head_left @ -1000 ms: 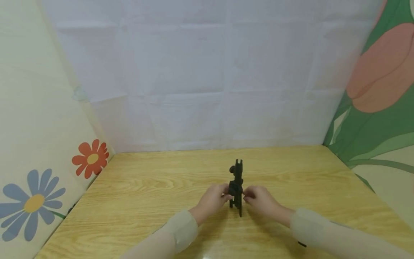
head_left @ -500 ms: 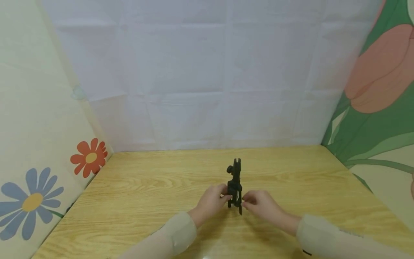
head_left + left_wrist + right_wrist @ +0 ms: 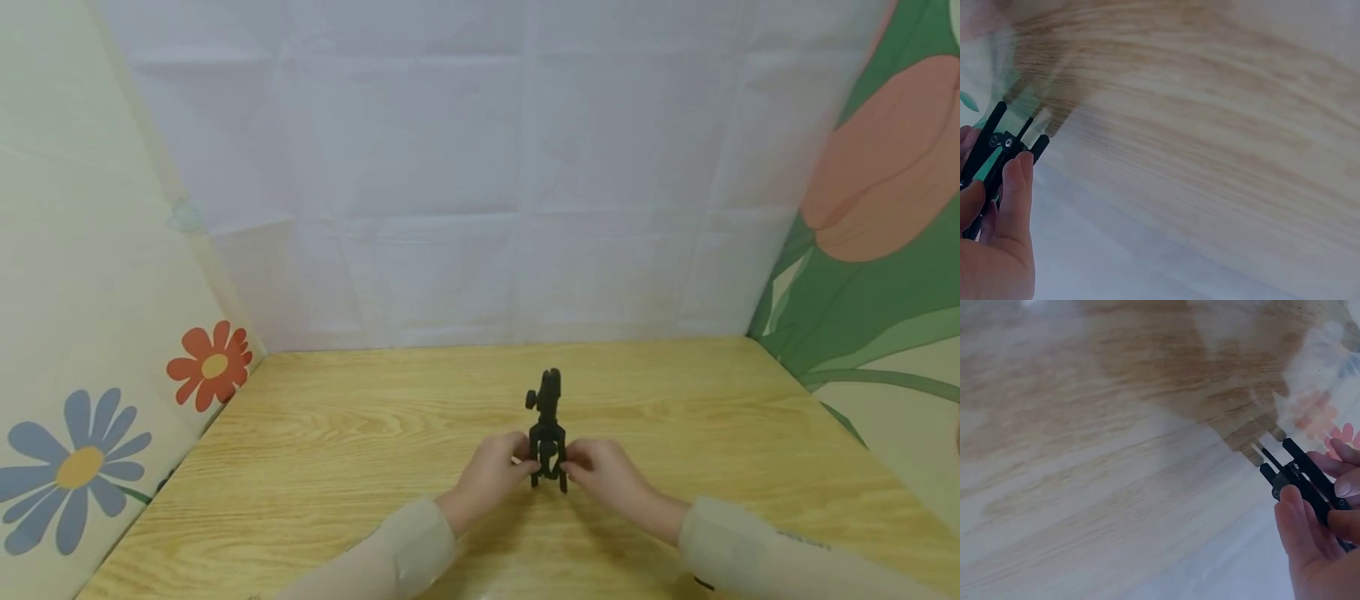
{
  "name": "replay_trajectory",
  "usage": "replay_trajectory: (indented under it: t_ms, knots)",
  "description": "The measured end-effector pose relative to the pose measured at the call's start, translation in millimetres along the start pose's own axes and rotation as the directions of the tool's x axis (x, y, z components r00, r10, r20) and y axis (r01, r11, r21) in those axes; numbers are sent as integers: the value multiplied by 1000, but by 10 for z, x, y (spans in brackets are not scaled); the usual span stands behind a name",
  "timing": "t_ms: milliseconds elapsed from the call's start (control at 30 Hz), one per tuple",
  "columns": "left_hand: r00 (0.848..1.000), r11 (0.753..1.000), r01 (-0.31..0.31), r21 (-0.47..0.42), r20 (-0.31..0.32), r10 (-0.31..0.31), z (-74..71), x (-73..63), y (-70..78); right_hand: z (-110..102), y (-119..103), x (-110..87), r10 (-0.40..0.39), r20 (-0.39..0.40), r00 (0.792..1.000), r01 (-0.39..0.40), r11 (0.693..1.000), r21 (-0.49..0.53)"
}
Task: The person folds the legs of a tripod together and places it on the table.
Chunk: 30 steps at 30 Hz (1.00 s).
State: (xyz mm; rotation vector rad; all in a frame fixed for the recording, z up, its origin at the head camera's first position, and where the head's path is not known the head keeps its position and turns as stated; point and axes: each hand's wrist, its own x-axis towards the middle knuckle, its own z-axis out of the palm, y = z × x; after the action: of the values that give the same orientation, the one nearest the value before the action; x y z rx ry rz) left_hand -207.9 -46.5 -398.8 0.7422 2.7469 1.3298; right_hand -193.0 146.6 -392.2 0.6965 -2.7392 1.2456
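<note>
A small black tripod (image 3: 549,421) stands upright over the middle of the table, its legs spread apart at the bottom and a round knob on its upper left side. My left hand (image 3: 491,468) pinches the left leg between thumb and fingers. On the other side, my right hand (image 3: 611,475) pinches the right leg the same way. In the left wrist view, the dark legs of the tripod (image 3: 999,147) point up past my fingers. The right wrist view shows the tripod (image 3: 1310,481) between the fingertips of both hands, with a thinner bar between two thicker legs.
The wood-grain table (image 3: 360,433) spreads out around both hands. Behind it hangs a creased white cloth (image 3: 450,167). Flower-patterned cloths (image 3: 75,275) stand at the left and right sides.
The tripod's legs have swung apart from a nearly closed bundle. My right hand moved slightly down and now holds the right leg. My left hand stays nearly in place.
</note>
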Motion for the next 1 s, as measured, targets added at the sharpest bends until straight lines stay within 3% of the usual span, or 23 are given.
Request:
replay_trajectory:
  t_ms: [267,500,767,1000]
  knots:
    - [997,999,28,-21,66,-27,-51,-24,-37,-36,60,38,-81,-18,997,80,996,-43]
    - [999,999,23,26,33,-24,-68,-20,-82,-98,146,101,-109,38,993,110,993,-30]
    - [999,998,43,-52,24,-41,-36,76,-120,-168,255,188,-182,68,981,185,982,-48]
    - [999,994,25,-108,44,-20,-15,169,-137,-223,296,256,-165,109,980,168,986,-11]
